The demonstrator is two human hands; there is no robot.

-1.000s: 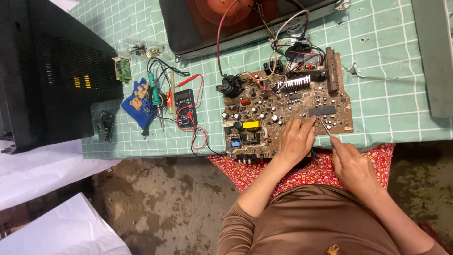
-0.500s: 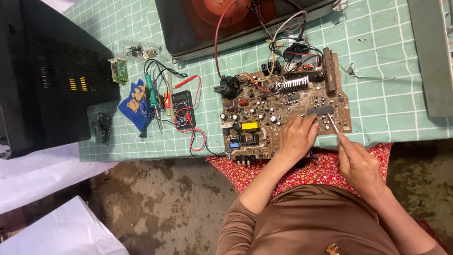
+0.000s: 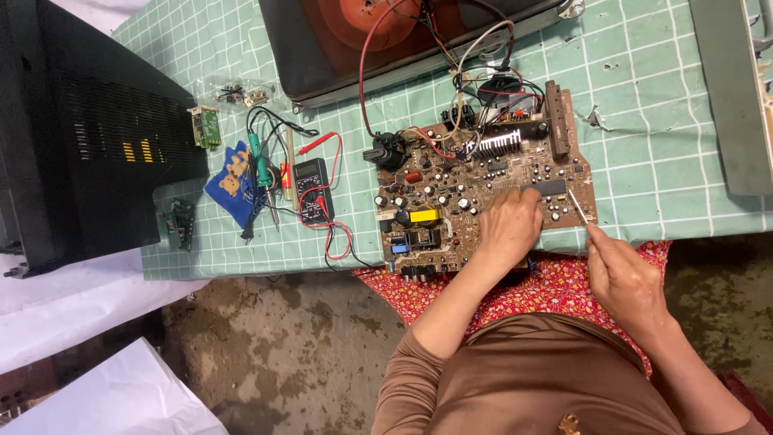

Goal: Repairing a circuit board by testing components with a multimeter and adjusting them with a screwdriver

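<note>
A brown circuit board (image 3: 451, 201) crowded with capacitors, a heat sink and wires lies at the near edge of a green gridded mat (image 3: 644, 145). My left hand (image 3: 507, 229) rests palm down on the board's near side, fingers curled by a dark chip. My right hand (image 3: 624, 274) is just off the board's right corner and grips a thin metal tool (image 3: 576, 208), whose tip touches the board near that chip.
A black multimeter (image 3: 312, 179) with red and black leads lies left of the board, beside a green soldering iron (image 3: 258, 161) and a blue packet. A black television shell (image 3: 80, 137) stands at the left, and a picture tube (image 3: 386, 32) lies behind the board.
My right hand has shifted slightly right and back with the thin tool. The view has drifted a little. My left hand stays on the board.
</note>
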